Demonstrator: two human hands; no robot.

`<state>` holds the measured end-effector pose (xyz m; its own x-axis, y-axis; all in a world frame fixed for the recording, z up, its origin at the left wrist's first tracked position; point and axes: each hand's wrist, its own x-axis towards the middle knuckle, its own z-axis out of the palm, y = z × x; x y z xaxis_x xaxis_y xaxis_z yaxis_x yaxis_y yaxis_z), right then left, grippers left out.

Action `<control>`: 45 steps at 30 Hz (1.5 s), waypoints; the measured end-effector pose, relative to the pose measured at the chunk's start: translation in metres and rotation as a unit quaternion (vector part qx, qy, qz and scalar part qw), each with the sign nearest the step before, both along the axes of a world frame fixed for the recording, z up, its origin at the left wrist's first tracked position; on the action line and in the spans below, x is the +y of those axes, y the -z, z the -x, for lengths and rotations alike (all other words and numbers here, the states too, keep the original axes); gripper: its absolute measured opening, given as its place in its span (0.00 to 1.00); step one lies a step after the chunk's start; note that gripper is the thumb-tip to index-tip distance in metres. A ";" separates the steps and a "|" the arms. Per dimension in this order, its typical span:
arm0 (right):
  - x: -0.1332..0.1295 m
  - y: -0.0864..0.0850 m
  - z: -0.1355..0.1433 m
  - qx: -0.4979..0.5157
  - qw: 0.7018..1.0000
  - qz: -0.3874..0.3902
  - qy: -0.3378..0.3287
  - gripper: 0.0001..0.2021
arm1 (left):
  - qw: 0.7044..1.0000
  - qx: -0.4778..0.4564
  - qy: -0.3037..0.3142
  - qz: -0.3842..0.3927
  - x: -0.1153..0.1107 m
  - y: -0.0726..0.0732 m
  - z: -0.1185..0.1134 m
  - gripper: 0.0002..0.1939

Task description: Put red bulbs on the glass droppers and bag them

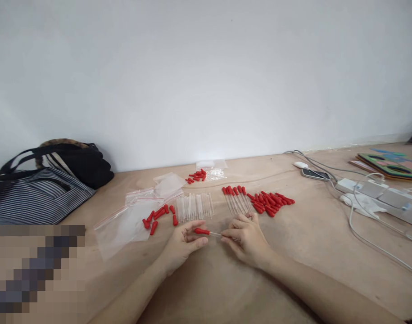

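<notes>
A glass dropper with a red rubber bulb (pixel 201 231) is pinched by its tube in my right hand (pixel 244 236), the bulb pointing left. My left hand (pixel 184 243) has its thumb and fingers spread around the bulb, and looks apart from it. Beyond my left hand lies a row of bare glass tubes (pixel 195 207), with loose red bulbs (pixel 154 227) to their left. Droppers with bulbs fitted (pixel 235 200) lie side by side just past my right hand. A larger heap of red bulbs (pixel 271 202) is to their right.
Clear zip bags (pixel 124 220) lie on the left, and more red bulbs (pixel 196 176) and tubes (pixel 215 173) near the wall. A striped bag (pixel 40 193) stands far left. On the right are a power strip (pixel 391 198), cables, a phone-like device (pixel 315 174) and coloured boards (pixel 391 165).
</notes>
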<state>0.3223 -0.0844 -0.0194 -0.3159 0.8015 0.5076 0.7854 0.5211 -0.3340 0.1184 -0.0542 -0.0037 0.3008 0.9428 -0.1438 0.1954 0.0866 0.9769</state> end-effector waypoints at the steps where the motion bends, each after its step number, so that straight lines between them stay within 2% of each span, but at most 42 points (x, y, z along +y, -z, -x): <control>1: 0.001 0.001 0.000 0.000 1.000 0.002 0.021 0.07 | 0.998 0.035 -0.017 -0.042 0.004 -0.001 0.005 0.28; 3: 0.007 0.002 0.002 -0.008 0.996 0.006 0.084 0.09 | 0.976 0.135 -0.076 -0.155 0.013 -0.003 0.019 0.25; 6: 0.024 -0.001 0.006 -0.045 0.981 0.025 0.187 0.12 | 0.905 0.278 -0.137 -0.290 0.030 -0.006 0.044 0.13; 9: 0.045 -0.005 0.013 -0.083 0.962 0.060 0.255 0.14 | 0.861 0.362 -0.175 -0.313 0.042 -0.010 0.063 0.13; 15: 0.077 -0.008 0.025 -0.109 0.941 0.104 0.302 0.16 | 0.816 0.466 -0.170 -0.298 0.049 -0.010 0.079 0.14; 21: 0.086 -0.007 0.024 -0.104 0.934 0.111 0.323 0.16 | 0.791 0.512 -0.170 -0.290 0.051 -0.008 0.085 0.13; 26: 0.081 -0.015 0.032 -0.100 0.941 0.105 0.305 0.14 | 0.781 0.535 -0.162 -0.278 0.047 -0.010 0.073 0.15; 29: 0.081 -0.019 0.044 -0.082 0.944 0.146 0.285 0.14 | 0.772 0.554 -0.157 -0.269 0.041 -0.011 0.058 0.17; 33: 0.089 -0.020 0.054 -0.069 0.932 0.197 0.295 0.14 | 0.760 0.574 -0.162 -0.260 0.036 -0.010 0.044 0.19; 38: 0.101 -0.024 0.058 -0.060 0.919 0.246 0.303 0.11 | 0.765 0.582 -0.157 -0.226 0.037 -0.011 0.045 0.18; 45: 0.112 -0.031 0.063 -0.054 0.906 0.292 0.301 0.11 | 0.746 0.607 -0.150 -0.230 0.036 -0.015 0.045 0.17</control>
<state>0.2590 0.0278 0.0121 0.2452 0.9672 -0.0667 0.9133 -0.2535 -0.3188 0.0733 -0.0182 0.0111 -0.0216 0.9750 0.2211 0.9993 0.0140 0.0360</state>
